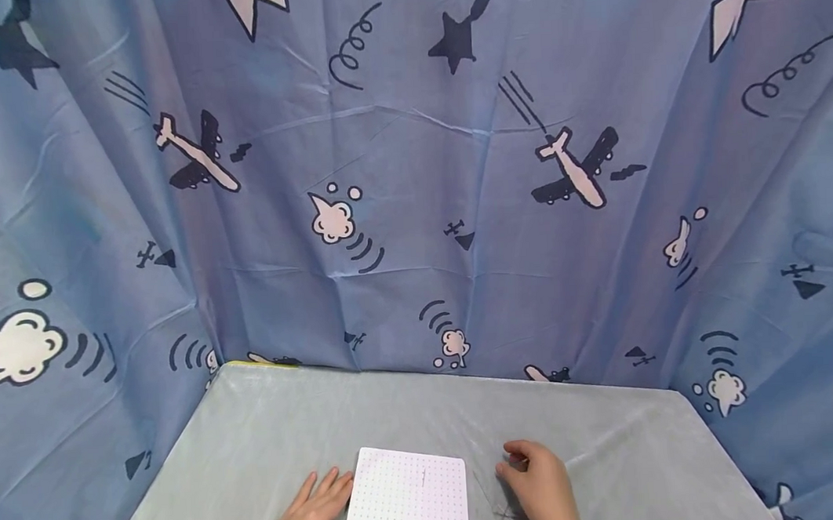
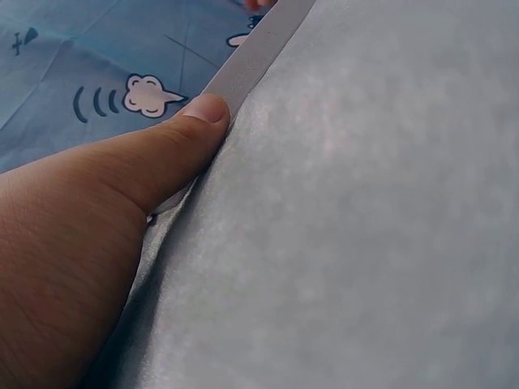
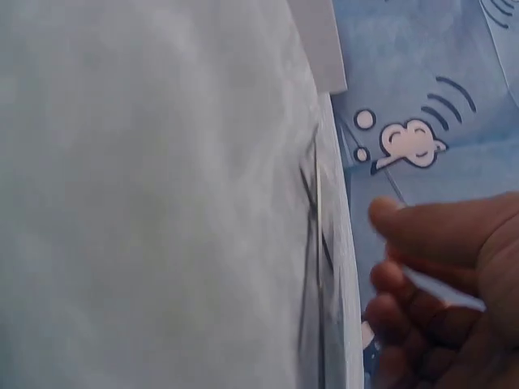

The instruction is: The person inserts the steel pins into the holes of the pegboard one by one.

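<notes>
A white square board [image 1: 394, 501] with a grid of small dots lies on the grey cloth. One thin, dark, needle-like piece [image 1: 423, 477] shows on its upper right part. My left hand [image 1: 312, 507] lies at the board's left side with fingers straight; in the left wrist view its thumb [image 2: 182, 134] rests against the board's edge [image 2: 259, 57]. To the right of the board, my right hand [image 1: 541, 481] hovers with thumb and fingers loosely bent and apart, nothing visible between them. Several thin sticks [image 1: 505, 513] lie crossed on the cloth beside it, also seen in the right wrist view.
Grey cloth covers the table [image 1: 632, 453] around the board and hands. A blue curtain [image 1: 398, 174] printed with planes, stars and clouds hangs behind the table and along both sides. A yellow strip [image 1: 259, 365] shows at the far left table edge.
</notes>
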The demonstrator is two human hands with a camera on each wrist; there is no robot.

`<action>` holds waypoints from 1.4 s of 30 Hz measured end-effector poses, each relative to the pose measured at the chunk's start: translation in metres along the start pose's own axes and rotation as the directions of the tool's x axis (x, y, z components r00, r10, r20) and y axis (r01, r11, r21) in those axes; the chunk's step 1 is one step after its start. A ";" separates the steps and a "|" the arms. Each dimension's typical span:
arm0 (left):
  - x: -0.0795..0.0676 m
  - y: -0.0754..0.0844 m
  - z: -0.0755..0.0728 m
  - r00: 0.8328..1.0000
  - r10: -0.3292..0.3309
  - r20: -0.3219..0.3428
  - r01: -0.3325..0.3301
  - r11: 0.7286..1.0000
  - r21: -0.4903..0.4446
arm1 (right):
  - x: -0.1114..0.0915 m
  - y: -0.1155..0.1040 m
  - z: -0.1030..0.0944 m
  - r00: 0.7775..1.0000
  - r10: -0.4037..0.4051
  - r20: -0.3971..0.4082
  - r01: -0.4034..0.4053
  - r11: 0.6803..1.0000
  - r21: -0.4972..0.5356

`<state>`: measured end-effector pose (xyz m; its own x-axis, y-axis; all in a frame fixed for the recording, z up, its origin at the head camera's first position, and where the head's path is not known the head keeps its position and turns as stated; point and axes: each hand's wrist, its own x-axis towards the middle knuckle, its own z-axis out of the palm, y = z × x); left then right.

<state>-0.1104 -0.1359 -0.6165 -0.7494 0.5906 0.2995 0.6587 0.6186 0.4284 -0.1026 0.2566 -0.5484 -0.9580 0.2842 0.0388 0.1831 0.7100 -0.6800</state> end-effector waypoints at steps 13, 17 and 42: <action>-0.001 0.004 -0.003 0.998 -0.059 0.029 0.060 0.997 -0.038 | 0.002 0.007 -0.008 0.984 0.172 0.051 -0.160 0.971 -0.179; -0.001 0.002 -0.007 0.993 -0.095 0.073 0.100 0.992 -0.073 | 0.001 0.008 -0.006 0.984 0.170 0.047 -0.160 0.972 -0.173; -0.002 0.007 -0.006 0.989 -0.121 0.090 0.131 0.984 -0.118 | 0.005 0.010 -0.010 0.990 0.139 0.027 -0.138 0.989 -0.047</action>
<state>-0.1045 -0.1364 -0.6087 -0.8141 0.5560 0.1675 0.5425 0.6252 0.5611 -0.1031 0.2714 -0.5477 -0.9286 0.3631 -0.0758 0.3238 0.6936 -0.6435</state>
